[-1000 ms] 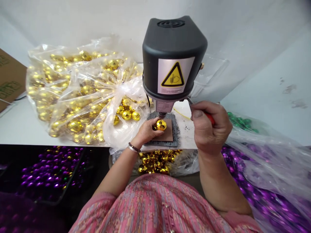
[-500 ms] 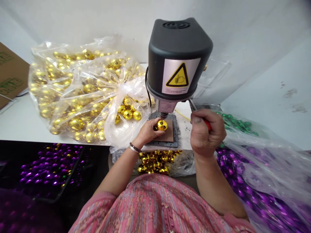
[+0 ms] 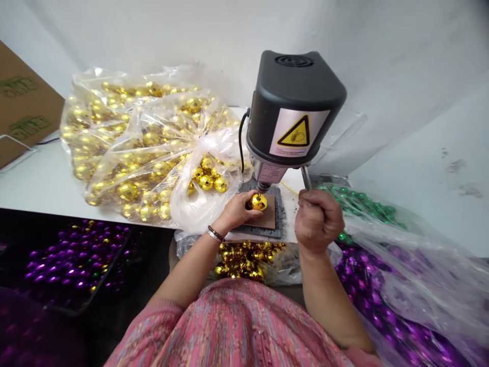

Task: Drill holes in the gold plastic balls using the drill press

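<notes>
Under the chuck of a black drill press [image 3: 300,102], my left hand [image 3: 237,210] is closed around a shiny gold faceted ball [image 3: 259,202], thumb and fingers at its sides. The ball rests on a brown board [image 3: 267,216] laid over the press's grey base [image 3: 279,224]. The drill bit stands right at the top of the ball; whether it is inside I cannot tell. My right hand [image 3: 319,219] is wrapped round the press's feed lever [image 3: 306,178], to the right of the motor housing.
A large clear bag of gold balls [image 3: 133,153] fills the table's left side. Gold balls [image 3: 244,260] lie in plastic below the table edge. Green beads [image 3: 367,204] and purple beads [image 3: 382,306] lie in plastic at right, a cardboard box [image 3: 26,107] far left.
My right hand has come down a little with the lever, which now hangs steeper. The left hand keeps the ball under the bit. The whole view has shifted slightly.
</notes>
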Motion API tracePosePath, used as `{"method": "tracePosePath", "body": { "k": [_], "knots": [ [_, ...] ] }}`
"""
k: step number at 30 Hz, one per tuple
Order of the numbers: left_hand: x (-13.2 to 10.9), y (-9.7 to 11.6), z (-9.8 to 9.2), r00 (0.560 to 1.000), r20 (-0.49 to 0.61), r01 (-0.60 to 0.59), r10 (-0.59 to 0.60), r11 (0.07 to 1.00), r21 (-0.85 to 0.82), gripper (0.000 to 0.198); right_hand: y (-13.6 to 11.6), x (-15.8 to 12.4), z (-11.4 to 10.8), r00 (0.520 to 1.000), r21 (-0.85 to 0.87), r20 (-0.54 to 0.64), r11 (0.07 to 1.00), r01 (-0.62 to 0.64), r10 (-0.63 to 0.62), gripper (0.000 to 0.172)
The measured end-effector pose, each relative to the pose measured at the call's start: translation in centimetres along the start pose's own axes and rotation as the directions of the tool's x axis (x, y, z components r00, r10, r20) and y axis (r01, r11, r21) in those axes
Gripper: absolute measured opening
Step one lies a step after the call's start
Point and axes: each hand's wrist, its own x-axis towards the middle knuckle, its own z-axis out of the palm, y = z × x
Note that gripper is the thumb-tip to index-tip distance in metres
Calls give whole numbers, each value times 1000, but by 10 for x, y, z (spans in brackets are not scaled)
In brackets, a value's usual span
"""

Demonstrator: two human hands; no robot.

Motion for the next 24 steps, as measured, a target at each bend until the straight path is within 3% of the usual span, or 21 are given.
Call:
{"method": "tracePosePath", "body": {
  "k": [5,9,13,18,21,24],
  "knots": [
    [-1,-1,0,999,26,26,-25,998,-55,52,-20,43,11,997,-2,-55,999,-45,45,22],
    [-6,0,0,998,14,55,-54,995,-88,64,-30,81,22,988,76,17,985,-152,151,35],
    [-23,4,-14,998,68,24,-14,989,-144,59,-32,86,23,982,98,1,978,-186,187,38],
    [-62,2,-39,960,272,-43,69,994,-101,72,-33,83,22,979,105,-14,974,-202,204,40],
    [-79,-5,-48,978,207,-29,40,998,-57,76,-35,84,25,969,99,-48,967,-236,242,43],
    [-76,-16,-61,1000,-12,26,-26,999,-20,45,-35,85,26,964,100,-67,963,-251,259,44]
  ]
}}
